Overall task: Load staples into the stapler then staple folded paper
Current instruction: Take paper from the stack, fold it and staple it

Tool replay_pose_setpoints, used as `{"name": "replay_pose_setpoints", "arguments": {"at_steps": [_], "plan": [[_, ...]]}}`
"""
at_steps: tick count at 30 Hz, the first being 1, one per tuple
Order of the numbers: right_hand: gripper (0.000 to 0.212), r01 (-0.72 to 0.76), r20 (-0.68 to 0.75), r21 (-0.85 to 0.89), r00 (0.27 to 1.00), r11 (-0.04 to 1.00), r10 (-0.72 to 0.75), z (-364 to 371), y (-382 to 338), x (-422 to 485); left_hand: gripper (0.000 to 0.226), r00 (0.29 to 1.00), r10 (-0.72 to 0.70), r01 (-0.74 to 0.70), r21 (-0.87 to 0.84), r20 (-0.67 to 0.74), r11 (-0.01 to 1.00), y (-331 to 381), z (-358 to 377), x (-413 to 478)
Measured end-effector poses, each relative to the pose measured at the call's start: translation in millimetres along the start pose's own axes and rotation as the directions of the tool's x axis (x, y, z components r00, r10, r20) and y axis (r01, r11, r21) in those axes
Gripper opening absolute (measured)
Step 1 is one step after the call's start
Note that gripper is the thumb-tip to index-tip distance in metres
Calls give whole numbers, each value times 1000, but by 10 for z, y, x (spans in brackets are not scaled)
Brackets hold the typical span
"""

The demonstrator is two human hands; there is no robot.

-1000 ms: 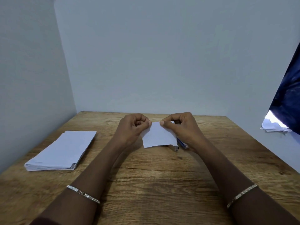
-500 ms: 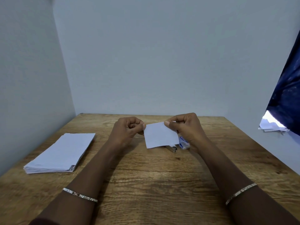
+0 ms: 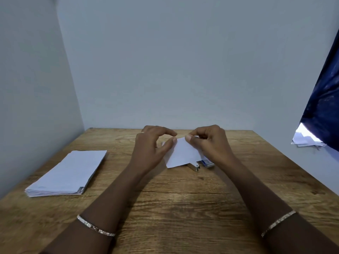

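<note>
Pinching the folded paper [image 3: 183, 153] at its far right corner, the right hand [image 3: 214, 143] held it mid-table [image 3: 183, 208]. The left hand [image 3: 148, 149], fingers loosely apart, touched its left edge with the thumb. The stapler [image 3: 194, 166] and staple box [image 3: 208, 163] lay just beneath the paper, and a paper stack [image 3: 67, 175] lay well to the left.

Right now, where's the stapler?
Head view, centre-right of the table: the stapler lies half hidden by the folded paper, just left of a small blue box, near the right hand.
</note>
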State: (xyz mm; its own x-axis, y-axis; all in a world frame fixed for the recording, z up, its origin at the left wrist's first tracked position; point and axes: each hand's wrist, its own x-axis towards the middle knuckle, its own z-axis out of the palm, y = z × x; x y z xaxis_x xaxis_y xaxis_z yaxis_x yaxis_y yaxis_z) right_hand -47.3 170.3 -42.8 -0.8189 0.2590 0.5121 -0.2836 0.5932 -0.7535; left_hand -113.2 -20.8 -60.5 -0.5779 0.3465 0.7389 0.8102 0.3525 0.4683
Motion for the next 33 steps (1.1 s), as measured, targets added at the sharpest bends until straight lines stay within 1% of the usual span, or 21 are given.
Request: {"name": "replay_pose_setpoints", "arguments": {"at_steps": [2, 4, 11, 16, 19, 21, 23, 24, 25, 26, 27, 28, 29, 30, 31, 32, 33], "plan": [[11, 70, 17, -33, 997, 997, -69, 47, -38, -26, 9, 1000, -12, 12, 0, 18, 1000, 16, 9, -11], [14, 103, 26, -32, 994, 994, -102, 76, -44, -40, 6, 999, -23, 24, -30, 31, 999, -2, 4, -16], [7, 111, 24, -127, 994, 986, -109, 31, 23, 30, 4, 998, -65, 65, -21, 11, 998, -62, -33, 11], [5, 128, -39, -144, 990, 981, -135, 25, 41, 28, 11, 994, -90, 90, -2, -58, 996, -122, -29, 21], [8, 130, -105, -123, 984, 984, -143, -6, 36, 29, 20, 975, -184, 187, 6, -126, 982, -202, -45, -6], [11, 143, -147, -115, 976, 983, -159, -30, 37, 38, 32, 941, -288, 291, -7, -179, 957, -249, -55, -28], [14, 144, -160, -79, 975, 986, -155, -35, 30, 44, 46, 892, -408, 404, -61, -196, 913, -266, -71, -36], [15, 149, -155, -49, 976, 988, -155, -27, 24, 38, 54, 857, -487, 472, -122, -171, 873, -256, -72, -36], [14, 158, -147, -19, 976, 987, -159, -11, 17, 29, 63, 803, -588, 559, -214, -103, 801, -234, -72, -32], [13, 168, -139, 7, 976, 986, -165, 13, 13, 18, 71, 729, -684, 652, -319, 14, 688, -204, -72, -23], [12, 171, -132, 27, 977, 985, -166, 38, 13, 9, 77, 646, -746, 733, -401, 161, 549, -174, -73, -14], [11, 166, -124, 41, 979, 985, -160, 58, 13, 3, 81, 574, -759, 793, -439, 307, 422, -150, -78, -4], [12, 158, -110, 54, 982, 986, -152, 75, 12, -4, 82, 519, -741, 832, -450, 426, 324, -139, -85, 3], [13, 154, -90, 68, 985, 986, -147, 89, 12, -12, 78, 481, -714, 853, -461, 509, 245, -135, -97, 11], [15, 156, -70, 78, 986, 985, -150, 100, 12, -17, 69, 460, -690, 855, -489, 559, 174, -133, -112, 16], [17, 158, -52, 85, 987, 984, -154, 112, 16, -22, 57, 456, -676, 840, -530, 578, 114, -143, -120, 24], [19, 151, -35, 92, 988, 984, -149, 125, 18, -24, 46, 464, -677, 818, -569, 571, 80, -151, -123, 26]]}}
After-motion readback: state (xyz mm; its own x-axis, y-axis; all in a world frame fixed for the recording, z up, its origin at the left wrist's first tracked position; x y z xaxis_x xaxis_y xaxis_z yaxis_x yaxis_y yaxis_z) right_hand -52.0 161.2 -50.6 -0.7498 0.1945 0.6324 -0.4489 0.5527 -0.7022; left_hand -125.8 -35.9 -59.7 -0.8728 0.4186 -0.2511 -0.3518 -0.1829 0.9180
